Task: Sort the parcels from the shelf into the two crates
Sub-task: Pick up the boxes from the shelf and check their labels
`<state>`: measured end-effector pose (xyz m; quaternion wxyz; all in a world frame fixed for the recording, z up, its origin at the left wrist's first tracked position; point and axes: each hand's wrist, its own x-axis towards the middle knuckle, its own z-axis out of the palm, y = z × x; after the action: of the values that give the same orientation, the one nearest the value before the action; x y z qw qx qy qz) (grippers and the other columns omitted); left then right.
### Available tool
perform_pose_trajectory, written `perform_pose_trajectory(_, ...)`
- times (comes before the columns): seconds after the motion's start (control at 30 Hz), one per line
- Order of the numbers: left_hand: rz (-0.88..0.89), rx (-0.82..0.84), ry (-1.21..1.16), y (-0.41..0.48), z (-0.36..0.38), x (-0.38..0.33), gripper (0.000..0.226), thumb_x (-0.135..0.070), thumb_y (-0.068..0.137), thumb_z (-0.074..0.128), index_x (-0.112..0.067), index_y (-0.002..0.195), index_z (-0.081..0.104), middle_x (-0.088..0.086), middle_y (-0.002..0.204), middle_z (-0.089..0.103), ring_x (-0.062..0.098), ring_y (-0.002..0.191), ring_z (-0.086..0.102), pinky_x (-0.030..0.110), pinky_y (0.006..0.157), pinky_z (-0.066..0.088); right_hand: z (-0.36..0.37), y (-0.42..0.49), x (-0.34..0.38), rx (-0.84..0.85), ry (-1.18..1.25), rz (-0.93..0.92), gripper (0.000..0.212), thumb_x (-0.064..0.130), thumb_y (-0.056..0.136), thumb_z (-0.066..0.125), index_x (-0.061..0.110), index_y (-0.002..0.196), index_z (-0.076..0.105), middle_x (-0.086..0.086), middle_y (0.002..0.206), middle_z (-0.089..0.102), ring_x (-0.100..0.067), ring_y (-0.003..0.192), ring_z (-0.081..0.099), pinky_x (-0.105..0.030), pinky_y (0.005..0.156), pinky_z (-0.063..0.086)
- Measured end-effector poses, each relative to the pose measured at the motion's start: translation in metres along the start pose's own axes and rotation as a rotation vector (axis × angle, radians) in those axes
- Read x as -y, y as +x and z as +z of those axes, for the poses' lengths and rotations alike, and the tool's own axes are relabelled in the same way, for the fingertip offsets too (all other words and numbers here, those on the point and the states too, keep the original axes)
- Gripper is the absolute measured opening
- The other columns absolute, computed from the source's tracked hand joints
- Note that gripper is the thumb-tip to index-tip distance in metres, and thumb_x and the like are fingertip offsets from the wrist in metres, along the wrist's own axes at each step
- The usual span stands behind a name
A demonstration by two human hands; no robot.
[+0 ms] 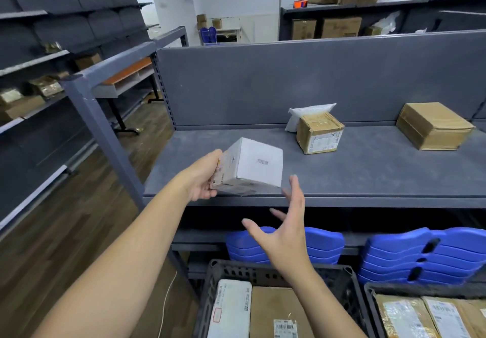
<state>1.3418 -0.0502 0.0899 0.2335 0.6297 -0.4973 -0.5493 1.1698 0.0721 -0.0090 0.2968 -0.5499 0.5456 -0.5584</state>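
Note:
My left hand (203, 177) grips a white box parcel (252, 166) by its left side, tilted at the front edge of the grey shelf (368, 174). My right hand (284, 222) hovers open just below and right of the box, fingers spread, touching nothing. Farther back on the shelf stand a small brown carton (319, 132) with a white bag (307, 112) behind it, and a larger brown carton (434, 126) at the right. Below, a dark crate (210, 293) holds a white parcel and a brown one. A second crate (370, 301) at the right holds labelled brown parcels.
Stacks of blue plastic pieces (420, 256) sit under the shelf behind the crates. A grey upright post (105, 137) stands at the shelf's left end. Dark shelving (52, 35) runs along the left, over wooden floor (65, 232).

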Motion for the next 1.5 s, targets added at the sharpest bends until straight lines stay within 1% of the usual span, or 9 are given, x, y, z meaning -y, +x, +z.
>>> perform_pose_trajectory(0.23,-0.071,0.004,0.261,0.001,-0.011,0.015,0.049,-0.065,0.093,0.039,-0.022,0.082,0.061,-0.002,0.051,0.048,0.012,0.035,0.033,0.012,0.041,0.017,-0.018,0.021,0.035,0.031,-0.024,-0.36,0.088,0.017,0.078,0.086,0.03,0.151,0.04,0.007,0.144,0.053,-0.011,0.13,0.055,-0.025,0.099,0.052)
perform_pose_trajectory(0.37,-0.001,0.043,-0.036,0.009,-0.026,0.027,0.091,-0.1,0.078,0.025,-0.02,0.065,0.066,0.004,0.054,0.05,0.017,0.042,0.035,0.019,0.043,0.025,-0.014,0.021,0.045,-0.069,0.341,-0.007,0.079,0.002,0.084,0.083,0.026,0.15,0.047,0.006,0.115,0.066,-0.007,0.102,0.072,-0.025,0.089,0.06)
perform_pose_trajectory(0.43,0.1,0.029,-0.256,0.014,-0.033,0.036,0.101,-0.103,0.069,0.041,-0.015,0.098,0.081,0.015,0.093,0.071,0.031,0.077,0.058,0.036,0.072,0.05,-0.011,0.022,0.043,-0.135,0.517,0.138,0.075,0.004,0.09,0.077,0.026,0.154,0.045,0.005,0.104,0.069,-0.01,0.093,0.075,-0.03,0.085,0.062)
perform_pose_trajectory(0.53,0.223,0.042,-0.333,0.007,-0.03,0.042,0.099,-0.095,0.071,0.056,-0.016,0.129,0.072,0.02,0.136,0.065,0.04,0.118,0.056,0.054,0.109,0.044,-0.008,0.025,0.035,-0.156,0.65,0.277,0.059,0.01,0.097,0.07,0.024,0.151,0.052,-0.014,0.118,0.07,-0.02,0.102,0.076,-0.037,0.087,0.064)
perform_pose_trajectory(0.77,0.39,0.15,-0.317,-0.017,-0.021,0.046,0.051,-0.041,0.088,0.069,-0.013,0.131,0.068,0.013,0.13,0.072,0.04,0.127,0.063,0.055,0.108,0.045,-0.003,0.022,0.023,-0.176,0.693,0.349,0.055,0.01,0.098,0.068,0.02,0.15,0.052,-0.024,0.124,0.066,-0.028,0.104,0.076,-0.045,0.093,0.061)
perform_pose_trajectory(0.97,0.464,0.15,-0.163,-0.027,-0.031,0.054,0.056,-0.027,0.082,0.082,-0.015,0.134,0.066,0.006,0.132,0.072,0.029,0.129,0.064,0.054,0.109,0.048,-0.015,0.022,0.019,-0.039,0.565,0.348,0.041,0.004,0.1,0.062,0.015,0.139,0.064,-0.006,0.12,0.076,-0.024,0.114,0.072,-0.042,0.101,0.058)
perform_pose_trajectory(1.13,0.658,0.026,0.062,-0.032,-0.028,0.062,0.079,0.024,0.075,0.075,-0.016,0.139,0.053,-0.009,0.144,0.058,0.002,0.139,0.049,0.023,0.09,0.057,-0.025,0.025,0.012,0.003,0.335,0.308,0.078,-0.017,0.089,0.052,0.043,0.137,0.064,0.003,0.138,0.068,-0.009,0.123,0.065,-0.048,0.112,0.05)
perform_pose_trajectory(1.33,0.694,-0.026,0.045,-0.037,-0.022,0.065,0.081,0.024,0.076,0.075,-0.022,0.14,0.053,-0.011,0.143,0.058,0.002,0.137,0.051,0.026,0.097,0.056,-0.026,0.019,0.016,0.031,0.379,0.284,0.072,-0.015,0.094,0.054,0.029,0.152,0.052,0.018,0.11,0.078,-0.005,0.103,0.069,-0.044,0.108,0.053)
perform_pose_trajectory(1.5,0.571,0.002,-0.048,-0.049,-0.018,0.066,0.066,-0.018,0.081,0.082,-0.028,0.139,0.054,0.003,0.122,0.076,0.022,0.118,0.068,0.034,0.096,0.058,-0.038,0.009,0.004,0.012,0.415,0.312,0.046,0.005,0.098,0.066,0.025,0.139,0.064,0.005,0.117,0.075,-0.018,0.111,0.071,-0.034,0.089,0.059)
